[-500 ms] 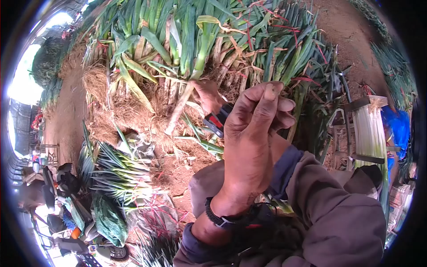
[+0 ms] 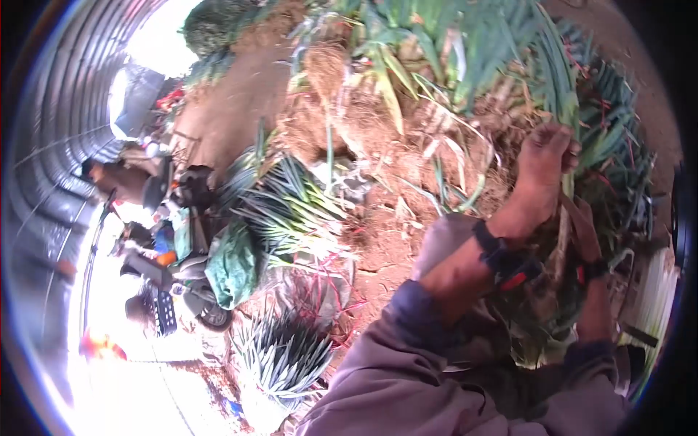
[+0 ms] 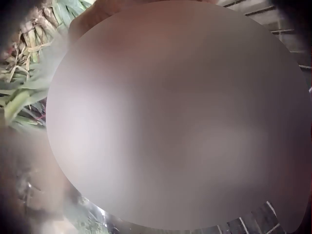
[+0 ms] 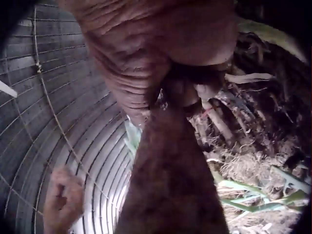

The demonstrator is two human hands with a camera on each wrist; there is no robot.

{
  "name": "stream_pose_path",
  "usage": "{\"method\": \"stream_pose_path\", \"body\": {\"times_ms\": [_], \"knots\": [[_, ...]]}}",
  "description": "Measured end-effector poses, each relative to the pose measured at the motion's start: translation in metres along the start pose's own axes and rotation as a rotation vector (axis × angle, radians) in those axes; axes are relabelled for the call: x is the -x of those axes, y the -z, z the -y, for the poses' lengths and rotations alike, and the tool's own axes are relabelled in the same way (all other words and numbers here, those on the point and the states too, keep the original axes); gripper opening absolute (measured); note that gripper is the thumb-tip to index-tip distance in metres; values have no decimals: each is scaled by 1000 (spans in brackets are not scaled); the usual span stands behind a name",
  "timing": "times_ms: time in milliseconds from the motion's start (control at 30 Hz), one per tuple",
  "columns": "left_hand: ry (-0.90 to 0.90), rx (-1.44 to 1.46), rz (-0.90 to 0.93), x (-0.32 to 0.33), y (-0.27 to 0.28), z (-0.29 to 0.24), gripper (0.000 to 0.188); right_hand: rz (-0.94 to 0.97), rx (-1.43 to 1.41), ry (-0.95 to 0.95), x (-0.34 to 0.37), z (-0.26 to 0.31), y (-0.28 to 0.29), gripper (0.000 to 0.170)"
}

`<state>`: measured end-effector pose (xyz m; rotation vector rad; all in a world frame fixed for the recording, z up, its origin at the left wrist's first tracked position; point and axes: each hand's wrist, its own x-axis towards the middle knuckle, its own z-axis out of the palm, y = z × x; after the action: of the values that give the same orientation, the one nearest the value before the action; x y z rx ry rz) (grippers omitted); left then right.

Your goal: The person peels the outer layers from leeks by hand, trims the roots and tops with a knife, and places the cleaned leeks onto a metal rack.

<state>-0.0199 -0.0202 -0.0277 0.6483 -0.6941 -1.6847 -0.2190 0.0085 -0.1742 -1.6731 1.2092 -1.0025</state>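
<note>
Green and ragged, the heap of leeks (image 2: 480, 58) sprawls from twelve to two o'clock. At three, your long leek (image 2: 563, 236) runs leafy end upward. Just above three, your left hand (image 2: 539, 171) sits close beside it, fingers curled; whether they pinch anything, I can't tell. Your right hand (image 2: 584, 231) grips the pale stem: firm without crushing looks best, any pull going lengthwise.

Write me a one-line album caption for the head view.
A person's hands, close together at a long leafy stalk, beside heaped green plants, with a smaller bunch lying on the ground.
</note>
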Motion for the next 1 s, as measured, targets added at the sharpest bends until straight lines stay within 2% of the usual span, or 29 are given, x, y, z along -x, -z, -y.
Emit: {"method": "stream_pose_path", "body": {"times_ms": [33, 67, 100, 133, 200, 233, 267, 333, 400, 467, 500, 533, 600, 667, 700, 733, 767, 833, 867, 900, 967, 1000], "knots": [[-29, -17, 6, -8, 1, 5, 15, -13, -190, -151, 2, 15, 2, 30], [-41, -44, -11, -14, 3, 9, 17, -63, -180, -253, 3, 9, 13, 28], [-51, -66, -31, -18, 2, 9, 18, -111, -167, -359, 3, 37, 14, 27], [-68, -72, -34, -22, 3, 12, 18, -102, -171, -344, 10, 38, 15, 27], [-159, -159, -150, -33, 6, 29, 23, -297, -331, -187, 28, 87, 3, 29], [-306, -341, -163, -44, 12, 38, 30, -199, -193, -191, 28, 75, 15, 31], [-316, -355, -154, -57, 24, 46, 30, -205, -204, -177, 32, 77, 12, 31], [-151, -474, 18, -64, 27, 42, 40, -164, -220, -136, 46, 88, 4, 30], [-175, -110, 54, -43, 2, 38, 50, -150, -265, -148, 55, 105, -11, 31], [-40, 138, 241, -30, -10, 8, 56, -128, -307, -154, 61, 107, -20, 33], [-66, 251, 255, -26, -13, 0, 46, -148, -421, -245, 63, 104, -26, 34], [-77, 255, 248, -28, -14, 1, 46, -161, -533, -339, 62, 102, -30, 35], [-277, 96, 249, -31, -14, 3, 36, -106, -495, -352, 55, 96, -28, 36], [-229, 127, 245, -28, -10, -2, 38, -68, -459, -361, 40, 67, -14, 37], [-228, 152, 236, -30, -8, 0, 39, -140, 235, 100, 24, 30, 0, 39], [-225, 175, 230, -31, -8, 2, 40, -134, 586, 328, 11, 35, 5, 40], [-248, 147, 198, -33, -8, 3, 37, -214, 933, 564, -3, 42, 9, 41], [-286, 60, 182, -38, 0, -2, 37, -175, -29, -15, -24, 135, -1, 31], [-317, -11, 149, -41, 5, 0, 37, -206, -25, -16, -20, 144, -6, 31], [-295, -40, 103, -36, 6, -4, 36, -233, 236, 144, -16, 145, -8, 29], [-246, -18, 98, -32, -1, -16, 34, -306, 153, 195, -27, 132, -12, 26], [-214, 31, 92, -30, -1, -15, 33, -315, -223, 108, -34, 124, -15, 25]]}}
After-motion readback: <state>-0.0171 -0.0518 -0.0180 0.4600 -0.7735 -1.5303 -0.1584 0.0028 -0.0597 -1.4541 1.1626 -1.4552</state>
